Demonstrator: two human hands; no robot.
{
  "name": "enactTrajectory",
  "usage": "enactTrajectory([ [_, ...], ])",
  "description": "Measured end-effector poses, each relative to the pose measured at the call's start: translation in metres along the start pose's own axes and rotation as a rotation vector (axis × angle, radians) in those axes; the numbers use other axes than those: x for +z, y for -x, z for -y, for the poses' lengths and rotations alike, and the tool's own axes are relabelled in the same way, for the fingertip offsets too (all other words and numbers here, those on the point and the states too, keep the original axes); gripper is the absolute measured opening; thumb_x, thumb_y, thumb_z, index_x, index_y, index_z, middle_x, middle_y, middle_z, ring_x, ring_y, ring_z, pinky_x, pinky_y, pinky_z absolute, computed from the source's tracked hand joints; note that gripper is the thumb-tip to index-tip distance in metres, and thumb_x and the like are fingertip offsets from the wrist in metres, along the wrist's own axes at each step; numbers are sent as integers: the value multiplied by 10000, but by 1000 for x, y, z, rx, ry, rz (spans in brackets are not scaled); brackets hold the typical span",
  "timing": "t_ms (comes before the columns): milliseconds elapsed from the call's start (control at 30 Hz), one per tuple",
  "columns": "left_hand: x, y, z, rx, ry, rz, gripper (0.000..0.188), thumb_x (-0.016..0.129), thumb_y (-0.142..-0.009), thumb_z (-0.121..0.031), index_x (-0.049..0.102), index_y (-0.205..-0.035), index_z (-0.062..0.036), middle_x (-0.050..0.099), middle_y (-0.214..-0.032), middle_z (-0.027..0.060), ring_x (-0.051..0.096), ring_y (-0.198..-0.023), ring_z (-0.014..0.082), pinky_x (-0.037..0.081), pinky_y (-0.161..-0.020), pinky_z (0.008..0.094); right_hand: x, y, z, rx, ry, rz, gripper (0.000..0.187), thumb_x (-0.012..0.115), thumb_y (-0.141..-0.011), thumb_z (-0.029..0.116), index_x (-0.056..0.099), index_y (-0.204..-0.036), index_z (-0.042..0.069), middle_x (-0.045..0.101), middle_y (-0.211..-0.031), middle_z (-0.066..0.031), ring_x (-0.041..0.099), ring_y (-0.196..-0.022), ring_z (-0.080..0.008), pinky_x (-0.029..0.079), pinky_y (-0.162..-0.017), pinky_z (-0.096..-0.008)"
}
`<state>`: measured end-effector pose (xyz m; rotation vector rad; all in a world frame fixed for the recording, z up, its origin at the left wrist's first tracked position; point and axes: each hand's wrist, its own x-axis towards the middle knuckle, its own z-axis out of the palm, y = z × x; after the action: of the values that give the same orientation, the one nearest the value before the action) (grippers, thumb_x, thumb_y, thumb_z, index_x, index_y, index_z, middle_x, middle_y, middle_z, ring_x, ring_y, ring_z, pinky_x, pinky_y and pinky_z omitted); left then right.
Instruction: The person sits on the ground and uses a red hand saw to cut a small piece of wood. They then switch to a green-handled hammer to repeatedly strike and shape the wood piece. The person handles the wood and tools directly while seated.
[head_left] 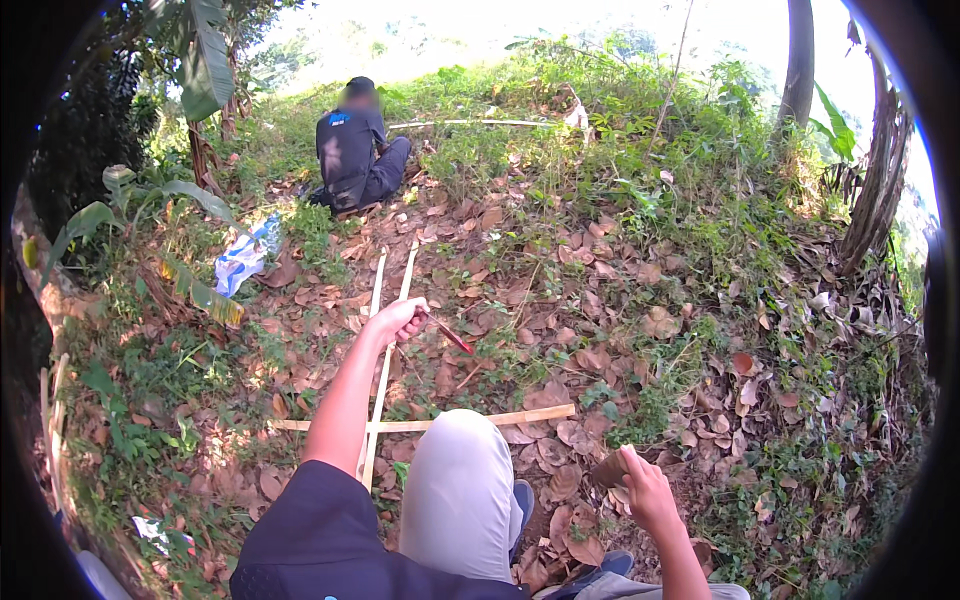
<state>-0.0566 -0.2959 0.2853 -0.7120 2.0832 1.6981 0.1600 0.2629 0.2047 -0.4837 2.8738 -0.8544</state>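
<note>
In the head view, the person's left hand [398, 320] is a closed fist around a slim dark-red tool [450, 335], over two pale split-bamboo strips [379, 270]; whether the fist touches them cannot be told. Beyond that grip a co-worker [350, 155] in dark clothes sits on the slope, and a long pale pole [475, 124] lies beyond, to the right. The person's bent knee [455, 490] rises between the two hands, hiding part of a bamboo crosspiece [540, 414] that lies nearer the body than the left fist. The right hand [650, 490], lower and well to the right, pinches a flat brown piece [610, 470], its kind unclear, over dry leaves [565, 485]. The red tool slants from the fist rightward and back toward the person; the strips run away from the body, the crosspiece from left to right. Left of the left fist, farther off, lies a crumpled white-and-blue plastic bag [243, 262], its contents hidden.
</note>
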Motion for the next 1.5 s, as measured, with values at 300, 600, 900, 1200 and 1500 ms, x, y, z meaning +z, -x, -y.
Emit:
enactTrajectory([
  [300,48,41,-40,113,-229,123,326,603,-949,-332,486,-702,-154,424,-633,-63,381,-535,78,265,-476,268,7,-4,0,-132,-23,-55,557,600,-1007,161,457,-1545,170,577,-1488,-106,593,-1255,-347,453,-1060,-481],
  [600,108,48,-68,199,-273,144,272,580,-978,-309,546,-777,-128,440,-652,-54,420,-552,86,316,-497,280,54,-19,36,-141,134,-141,544,586,-1020,242,459,-1535,122,638,-1356,-115,629,-1146,-346,468,-944,-492],
  [900,159,54,-67,284,-293,280,279,560,-989,-328,593,-825,-105,458,-633,-37,417,-548,110,318,-527,312,107,-25,72,-119,160,-189,575,618,-987,265,462,-1508,79,641,-1389,-105,657,-1116,-320,487,-946,-485],
  [1200,198,59,-61,330,-374,385,307,580,-959,-334,623,-762,-102,503,-614,-18,465,-545,114,352,-540,306,107,-2,68,-119,187,-157,657,639,-885,125,454,-1510,34,633,-1381,-141,644,-1090,-319,489,-941,-471],
  [1500,236,61,-66,330,-346,479,273,591,-966,-301,636,-807,-84,502,-604,-12,429,-518,106,316,-516,302,79,-11,68,-103,-15,25,720,668,-871,272,427,-1525,89,626,-1416,-140,637,-1180,-347,456,-1019,-537],
])
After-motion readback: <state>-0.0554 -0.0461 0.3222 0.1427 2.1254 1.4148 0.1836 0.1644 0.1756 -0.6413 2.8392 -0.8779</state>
